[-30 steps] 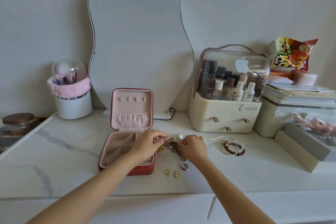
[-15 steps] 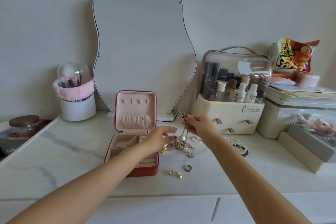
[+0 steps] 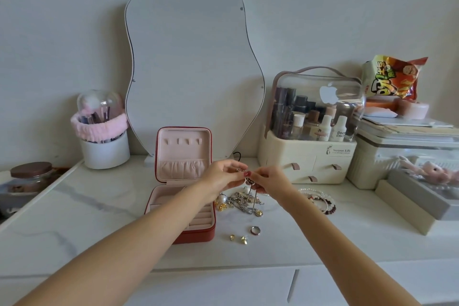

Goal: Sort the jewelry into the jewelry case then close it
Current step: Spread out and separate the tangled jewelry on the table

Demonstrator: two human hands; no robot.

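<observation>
A red jewelry case (image 3: 198, 235) with a pink lining stands open on the white marble counter, its lid upright. Just right of it lies a tangled pile of chains, pearls and gold pieces (image 3: 239, 202). My left hand (image 3: 221, 180) and my right hand (image 3: 272, 181) meet above that pile, both pinching the top of a silver necklace (image 3: 253, 196) that hangs down into the tangle. A ring (image 3: 255, 230) and two small gold earrings (image 3: 238, 238) lie in front of the pile. Beaded bracelets (image 3: 323, 202) rest to the right.
A wavy mirror (image 3: 193, 69) leans on the wall behind the case. A cosmetics organizer (image 3: 308, 156) stands at the right, with boxes (image 3: 417, 201) and a snack bag (image 3: 392, 78) beyond. A brush holder (image 3: 104, 149) and a lidded jar (image 3: 31, 176) sit at the left.
My right hand lifted the necklace from the pile, then came down a little. My left hand rose from the pile and took hold of the necklace's top beside the right.
</observation>
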